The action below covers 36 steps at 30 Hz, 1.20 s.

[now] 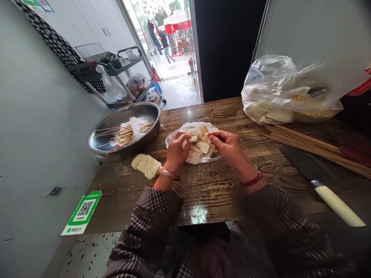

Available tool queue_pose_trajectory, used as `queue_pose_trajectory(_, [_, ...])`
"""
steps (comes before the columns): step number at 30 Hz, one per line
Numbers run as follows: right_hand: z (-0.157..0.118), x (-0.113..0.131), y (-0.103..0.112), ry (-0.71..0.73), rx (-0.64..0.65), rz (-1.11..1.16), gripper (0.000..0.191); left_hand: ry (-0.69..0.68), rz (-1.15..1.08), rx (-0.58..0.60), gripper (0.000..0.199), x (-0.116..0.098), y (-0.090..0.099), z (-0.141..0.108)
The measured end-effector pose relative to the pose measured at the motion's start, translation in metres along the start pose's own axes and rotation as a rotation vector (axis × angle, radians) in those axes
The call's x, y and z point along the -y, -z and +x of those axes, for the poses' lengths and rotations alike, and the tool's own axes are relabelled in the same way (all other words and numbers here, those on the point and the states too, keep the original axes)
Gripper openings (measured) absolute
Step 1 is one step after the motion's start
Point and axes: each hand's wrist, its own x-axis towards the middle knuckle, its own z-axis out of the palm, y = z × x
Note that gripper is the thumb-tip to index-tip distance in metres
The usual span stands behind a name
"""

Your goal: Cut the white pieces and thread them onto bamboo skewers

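Between its thumb and fingers my left hand (178,148) pinches a pale piece of food (191,139). My right hand (227,144) holds a thin wooden skewer (206,129), its fingers pinched near the lower end and its tip pointing up and left. Both hands are over an open plastic bag (191,157) that has several pale, cut pieces (203,146) in it. To the left of my left wrist, thick pale slabs (148,166) lie on the wooden table (208,193).
A metal basin (153,112) with skewered food stands at the back left. On the right are a full plastic bag (272,88), a bundle of skewers (307,144) and a knife (336,200). A QR card (84,212) is at the left edge. Beyond the doorway a person (164,42) walks.
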Motion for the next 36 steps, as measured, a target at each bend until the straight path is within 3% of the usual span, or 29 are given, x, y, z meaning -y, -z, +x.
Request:
queue_pose_trajectory(4, [-0.003, -0.002, -0.001, -0.011, 0.019, 0.001, 0.040, 0.340, -0.592, -0.148, 0.028, -0.001, 0.005, -0.002])
queue_pose_trajectory(8, [-0.008, -0.005, -0.002, 0.005, 0.070, -0.043, 0.037, 0.546, -0.997, -0.112, 0.040, -0.005, 0.008, -0.004])
queue_pose_trajectory(13, [-0.012, -0.004, -0.003, 0.034, 0.127, -0.083, 0.032, 0.625, -1.198, -0.050, 0.035, -0.011, 0.009, -0.006])
queue_pose_trajectory(20, [-0.014, 0.002, -0.005, -0.011, 0.128, -0.097, 0.029, 0.684, -1.286, 0.044, 0.030, -0.011, 0.007, -0.006])
queue_pose_trajectory(26, [-0.011, -0.003, -0.002, 0.007, 0.102, -0.089, 0.028, 0.583, -1.132, 0.000, 0.034, -0.005, 0.002, -0.007])
queue_pose_trajectory(30, [-0.006, -0.006, 0.000, 0.014, 0.062, -0.089, 0.029, 0.424, -0.772, -0.053, 0.030, -0.001, -0.005, -0.004])
queue_pose_trajectory(36, [-0.004, -0.002, 0.001, -0.001, 0.025, -0.042, 0.029, 0.157, -0.061, 0.024, 0.041, -0.003, -0.018, 0.006])
